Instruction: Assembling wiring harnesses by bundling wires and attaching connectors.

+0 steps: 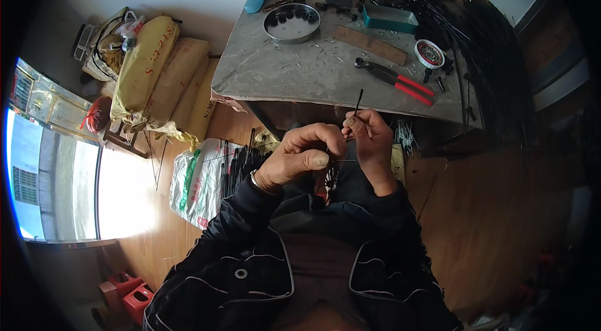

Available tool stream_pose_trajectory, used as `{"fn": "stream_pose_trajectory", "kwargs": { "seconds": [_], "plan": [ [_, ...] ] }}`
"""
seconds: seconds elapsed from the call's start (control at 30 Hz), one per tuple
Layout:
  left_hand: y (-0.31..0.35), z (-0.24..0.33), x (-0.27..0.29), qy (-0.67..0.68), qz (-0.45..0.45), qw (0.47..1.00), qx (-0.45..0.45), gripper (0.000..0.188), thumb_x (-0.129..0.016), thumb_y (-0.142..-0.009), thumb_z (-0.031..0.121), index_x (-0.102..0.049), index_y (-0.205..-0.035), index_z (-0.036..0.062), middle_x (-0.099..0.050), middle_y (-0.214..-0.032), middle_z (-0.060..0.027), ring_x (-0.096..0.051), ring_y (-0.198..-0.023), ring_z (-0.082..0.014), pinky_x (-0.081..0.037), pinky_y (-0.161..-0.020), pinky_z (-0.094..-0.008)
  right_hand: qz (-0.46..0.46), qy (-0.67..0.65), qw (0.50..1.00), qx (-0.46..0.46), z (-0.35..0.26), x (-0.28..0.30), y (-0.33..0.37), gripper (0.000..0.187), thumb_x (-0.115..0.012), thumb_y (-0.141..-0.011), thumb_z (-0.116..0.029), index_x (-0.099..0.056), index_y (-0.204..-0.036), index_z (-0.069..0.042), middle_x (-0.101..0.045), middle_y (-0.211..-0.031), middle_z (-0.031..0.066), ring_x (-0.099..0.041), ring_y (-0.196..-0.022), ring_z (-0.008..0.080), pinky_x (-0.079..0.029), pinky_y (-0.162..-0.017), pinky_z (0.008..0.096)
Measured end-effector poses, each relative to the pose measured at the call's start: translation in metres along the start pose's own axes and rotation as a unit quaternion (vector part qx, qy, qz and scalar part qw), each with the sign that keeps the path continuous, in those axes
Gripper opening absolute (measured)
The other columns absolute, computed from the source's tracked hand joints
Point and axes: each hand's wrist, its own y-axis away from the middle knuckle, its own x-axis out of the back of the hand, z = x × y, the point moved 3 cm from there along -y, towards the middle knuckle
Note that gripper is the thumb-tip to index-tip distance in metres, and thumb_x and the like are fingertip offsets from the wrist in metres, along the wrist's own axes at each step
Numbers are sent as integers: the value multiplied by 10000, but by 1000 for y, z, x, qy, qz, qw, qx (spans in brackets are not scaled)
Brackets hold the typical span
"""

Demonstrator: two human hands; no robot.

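Observation:
Both my hands are raised close together over my lap, just off the near edge of the grey worktable (250, 74). A thin black rod (359, 103) is pinched between the thumb and fingers of my right hand (374, 146), its slightly thicker tip pointing up and away. Beside it, my left hand (297, 152) is closed, with the fingers curled and the thumb bent toward them. A fine, pale wire-like line (345, 160) shows between the hands. What the left fingers grip is hidden.
On the table lie red-handled pincers (400, 83), a wooden strip (369, 45), a steel bowl (265, 26), a teal tray (389, 23) and a small white dish (418, 49). Long black rods (485, 58) hang over its right side. Left are a plastic bag (188, 190) and sacks (145, 71).

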Motion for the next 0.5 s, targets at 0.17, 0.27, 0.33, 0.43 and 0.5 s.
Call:
{"fn": "stream_pose_trajectory", "kwargs": {
  "seconds": [0.17,0.27,0.33,0.43,0.5],
  "plan": [
    [-1,7,13,-33,31,998,40,231,-720,-840,229,-598,-952,68,-624,-898,-103,-589,-863,-189,-451,-794,-310,14,-2,999,37,4,5,2,69,-598,-922,-53,-595,-913,16,-612,-762,31,-572,-648,70,-490,-584,218],
    [-1,15,22,-51,122,991,-22,243,-719,-839,209,-625,-984,38,-642,-923,-91,-593,-886,-167,-460,-807,-295,9,102,989,105,3,10,7,49,-635,-876,2,-591,-895,5,-610,-785,50,-594,-660,101,-494,-568,235],
    [3,20,17,-70,138,988,-26,232,-709,-847,195,-633,-988,28,-643,-925,-88,-594,-886,-166,-462,-809,-294,-22,153,977,145,-7,-2,10,73,-649,-854,12,-587,-890,-1,-606,-790,62,-600,-652,129,-490,-561,245],
    [4,19,17,-134,149,978,-51,208,-690,-860,163,-645,-995,11,-646,-928,-84,-595,-881,-162,-466,-809,-292,-58,211,956,194,-15,-20,15,128,-673,-806,35,-576,-874,-14,-592,-799,97,-606,-633,216,-479,-538,287],
    [4,21,16,-181,146,970,-72,194,-681,-865,143,-650,-998,5,-647,-929,-82,-596,-876,-159,-469,-807,-289,-31,240,948,206,-19,-23,16,122,-665,-807,41,-575,-867,-15,-596,-810,105,-605,-642,240,-482,-542,311]
  ]
}}
